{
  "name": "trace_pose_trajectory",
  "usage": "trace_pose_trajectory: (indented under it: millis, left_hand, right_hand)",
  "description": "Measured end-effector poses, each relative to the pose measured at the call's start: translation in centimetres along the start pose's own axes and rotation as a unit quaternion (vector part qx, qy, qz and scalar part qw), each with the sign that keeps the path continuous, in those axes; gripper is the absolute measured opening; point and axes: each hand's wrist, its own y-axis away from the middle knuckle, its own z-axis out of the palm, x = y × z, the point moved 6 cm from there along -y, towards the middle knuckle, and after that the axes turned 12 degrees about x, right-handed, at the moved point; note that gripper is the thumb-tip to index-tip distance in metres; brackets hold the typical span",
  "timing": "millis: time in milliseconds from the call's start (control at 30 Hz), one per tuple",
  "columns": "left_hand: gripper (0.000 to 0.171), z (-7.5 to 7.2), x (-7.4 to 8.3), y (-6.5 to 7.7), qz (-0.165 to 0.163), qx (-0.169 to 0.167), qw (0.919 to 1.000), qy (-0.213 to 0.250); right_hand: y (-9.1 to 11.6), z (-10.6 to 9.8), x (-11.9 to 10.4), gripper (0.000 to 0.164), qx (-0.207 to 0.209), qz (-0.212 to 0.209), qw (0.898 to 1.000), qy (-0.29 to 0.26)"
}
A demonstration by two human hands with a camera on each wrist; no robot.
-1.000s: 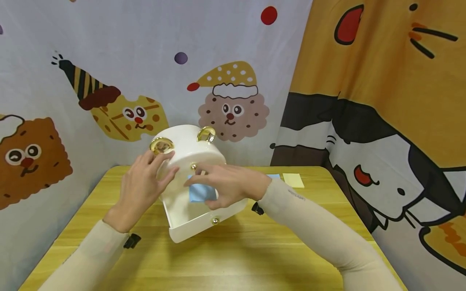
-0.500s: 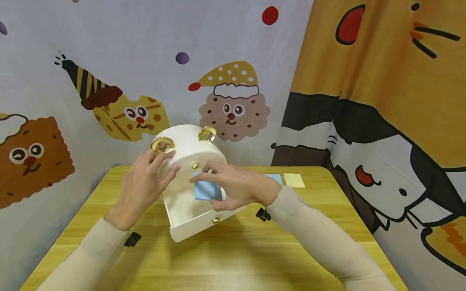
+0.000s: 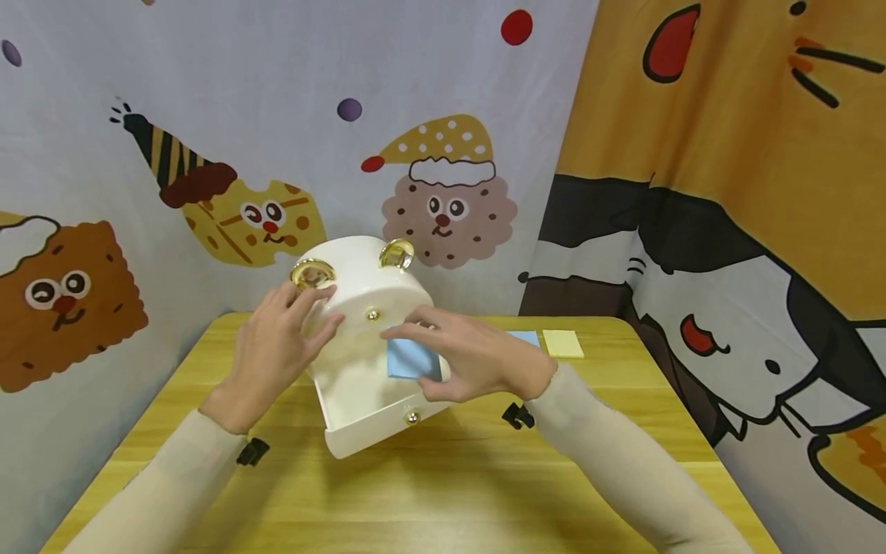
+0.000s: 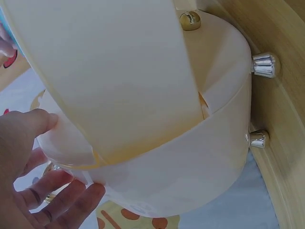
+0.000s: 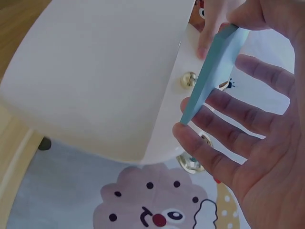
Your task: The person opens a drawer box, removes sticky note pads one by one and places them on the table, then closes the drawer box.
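A white storage box (image 3: pixel 367 265) with gold ears and gold knobs stands on the table. Its drawer (image 3: pixel 360 444) is pulled out toward me. My left hand (image 3: pixel 273 354) holds the box's rounded left edge, thumb on the front and fingers on the outer side; the left wrist view shows the thumb (image 4: pixel 40 121) touching the shell. Over the drawer's right part, my right hand (image 3: pixel 477 354) pinches a pad of blue sticky notes (image 3: pixel 413 359) by its edges. In the right wrist view the pad (image 5: pixel 209 74) sits between thumb and fingertips, tilted.
Behind the right forearm lies another blue pad (image 3: pixel 524 338), partly hidden. A yellow sticky-note pad (image 3: pixel 563 344) lies beside it. The wooden table (image 3: pixel 443 500) reaches back to a cartoon-printed curtain (image 3: pixel 277 115).
My right hand has moved to the right with the blue pad, showing more of the drawer's inside. The left hand keeps its place on the box; the head view has shifted slightly.
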Motion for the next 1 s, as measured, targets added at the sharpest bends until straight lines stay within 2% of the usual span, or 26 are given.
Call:
trace_pose_trajectory:
  millis: [200,567,1000]
  left_hand:
    - [0.042,-0.3,0.0,0.0,0.0,0.004,1.0,-0.002]
    - [0.042,-0.3,-0.1,0.0,0.002,0.011,0.9999,-0.003]
    - [0.043,0.1,-0.1,0.2,0.0,0.009,1.0,-0.001]
  right_hand:
    - [1.1,-0.9,0.4,0.066,0.009,0.013,1.0,0.006]
    - [3.1,-1.5,1.4,0.066,-0.008,0.067,0.997,0.036]
    - [6.1,-1.8,2.9,0.071,-0.009,0.105,0.994,0.025]
